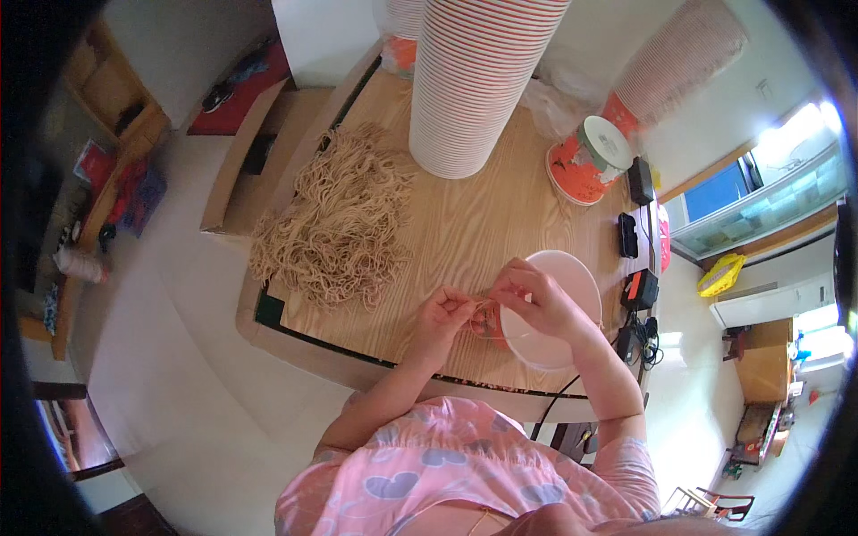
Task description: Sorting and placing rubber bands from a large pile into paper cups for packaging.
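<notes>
My left hand (442,314) and my right hand (534,295) meet over the near edge of a wooden table (465,223). Both pinch a thin tan string (480,308) at the rim of a white paper bowl (559,308) with an orange outside. The bowl lies tilted under my right hand. A big loose pile of the same tan strings (335,219) lies on the table's left part, a hand's width from my left hand.
A tall stack of white bowls with red rims (474,80) stands mid-table. More stacks (670,67) lean at the back right, with one orange bowl (585,161) lying there. Black chargers and cables (636,268) line the right edge. A cardboard box (246,156) sits left.
</notes>
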`<state>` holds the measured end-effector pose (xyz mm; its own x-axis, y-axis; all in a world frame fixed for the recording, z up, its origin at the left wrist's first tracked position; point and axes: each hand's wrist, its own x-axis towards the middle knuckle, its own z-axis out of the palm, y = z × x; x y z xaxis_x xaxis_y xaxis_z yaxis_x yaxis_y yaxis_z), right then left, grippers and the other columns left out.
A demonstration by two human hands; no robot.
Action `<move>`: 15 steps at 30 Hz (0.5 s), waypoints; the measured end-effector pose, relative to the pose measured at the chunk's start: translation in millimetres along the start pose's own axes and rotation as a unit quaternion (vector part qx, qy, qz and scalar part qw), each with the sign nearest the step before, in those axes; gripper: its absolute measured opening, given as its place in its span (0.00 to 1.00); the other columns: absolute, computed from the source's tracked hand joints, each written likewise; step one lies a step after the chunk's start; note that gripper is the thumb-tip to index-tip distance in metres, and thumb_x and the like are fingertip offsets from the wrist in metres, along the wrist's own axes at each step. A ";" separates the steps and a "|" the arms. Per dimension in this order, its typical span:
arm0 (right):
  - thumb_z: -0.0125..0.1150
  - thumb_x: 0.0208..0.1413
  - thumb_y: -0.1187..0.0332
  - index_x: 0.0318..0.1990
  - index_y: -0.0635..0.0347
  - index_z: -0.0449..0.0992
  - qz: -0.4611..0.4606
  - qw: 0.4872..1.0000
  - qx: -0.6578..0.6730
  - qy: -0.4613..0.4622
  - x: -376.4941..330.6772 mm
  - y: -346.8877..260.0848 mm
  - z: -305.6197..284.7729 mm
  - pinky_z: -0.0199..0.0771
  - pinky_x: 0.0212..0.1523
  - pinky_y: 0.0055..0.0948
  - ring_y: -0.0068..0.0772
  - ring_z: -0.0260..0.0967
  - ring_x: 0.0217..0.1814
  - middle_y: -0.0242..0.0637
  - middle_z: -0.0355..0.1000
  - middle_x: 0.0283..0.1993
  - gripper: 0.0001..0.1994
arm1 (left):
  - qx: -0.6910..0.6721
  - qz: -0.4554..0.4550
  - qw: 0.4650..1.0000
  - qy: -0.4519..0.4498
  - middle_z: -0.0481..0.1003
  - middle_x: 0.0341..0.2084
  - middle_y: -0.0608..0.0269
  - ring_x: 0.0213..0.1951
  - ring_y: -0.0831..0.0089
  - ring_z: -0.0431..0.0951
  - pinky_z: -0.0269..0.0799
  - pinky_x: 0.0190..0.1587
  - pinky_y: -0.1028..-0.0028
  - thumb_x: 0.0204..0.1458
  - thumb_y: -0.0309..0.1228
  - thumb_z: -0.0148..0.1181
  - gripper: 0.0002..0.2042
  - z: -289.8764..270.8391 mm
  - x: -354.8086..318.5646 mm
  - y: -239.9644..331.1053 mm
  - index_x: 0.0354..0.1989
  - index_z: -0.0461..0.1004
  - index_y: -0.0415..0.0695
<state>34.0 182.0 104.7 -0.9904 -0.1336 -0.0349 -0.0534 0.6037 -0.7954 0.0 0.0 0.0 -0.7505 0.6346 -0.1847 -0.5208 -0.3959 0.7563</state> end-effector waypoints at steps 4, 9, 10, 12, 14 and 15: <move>0.56 0.55 0.70 0.34 0.64 0.74 -0.031 0.999 0.006 0.018 0.2 -3.1 -0.8 0.69 0.34 0.31 0.38 0.69 0.34 0.41 0.67 0.34 0.06 | 0.023 0.020 1.000 0.000 0.73 0.39 0.56 0.35 0.73 0.77 0.79 0.35 0.71 0.54 0.22 0.55 0.11 21.1 -1.4 14.4 0.44 0.65 0.40; 0.57 0.55 0.70 0.34 0.64 0.73 -0.012 1.000 0.011 0.009 -2.8 -6.3 -1.2 0.69 0.34 0.31 0.37 0.69 0.34 0.41 0.67 0.35 0.06 | 0.184 0.179 0.966 -0.003 0.72 0.37 0.59 0.35 0.76 0.76 0.77 0.37 0.76 0.52 0.18 0.57 0.13 32.6 -2.0 7.1 0.44 0.64 0.39; 0.57 0.55 0.70 0.34 0.64 0.73 -0.010 1.000 0.011 0.010 -2.1 -6.3 -1.2 0.70 0.34 0.30 0.36 0.69 0.34 0.41 0.67 0.35 0.06 | 0.203 0.183 0.962 0.010 0.72 0.37 0.60 0.35 0.77 0.76 0.76 0.37 0.77 0.52 0.17 0.57 0.12 32.9 -1.1 6.5 0.43 0.65 0.39; 0.57 0.55 0.70 0.35 0.64 0.73 -0.008 1.000 0.011 0.009 -1.5 -8.1 -1.0 0.70 0.34 0.30 0.36 0.69 0.34 0.41 0.67 0.35 0.06 | 0.220 0.187 0.957 0.025 0.73 0.37 0.60 0.35 0.77 0.75 0.75 0.38 0.78 0.52 0.17 0.57 0.12 31.0 0.1 4.6 0.43 0.65 0.39; 0.57 0.55 0.70 0.36 0.63 0.72 0.014 1.000 0.013 0.012 -1.9 -12.2 -1.1 0.70 0.34 0.30 0.35 0.70 0.34 0.41 0.67 0.35 0.06 | 0.186 0.167 0.967 0.052 0.76 0.33 0.62 0.34 0.79 0.77 0.74 0.36 0.80 0.51 0.20 0.59 0.09 26.6 0.8 0.9 0.40 0.69 0.37; 0.57 0.55 0.70 0.36 0.63 0.72 0.013 1.000 0.013 0.010 -1.8 -12.2 -0.8 0.70 0.34 0.30 0.35 0.70 0.34 0.41 0.67 0.35 0.06 | 0.185 0.167 0.967 0.053 0.76 0.33 0.62 0.34 0.79 0.77 0.74 0.36 0.80 0.51 0.20 0.59 0.09 25.1 0.8 0.8 0.40 0.69 0.37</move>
<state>36.3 175.5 114.9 -0.9939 -0.1016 -0.0433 -0.0248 0.5868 -0.8094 9.2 16.8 16.2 -0.8997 0.4323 0.0610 -0.0748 -0.2903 0.9540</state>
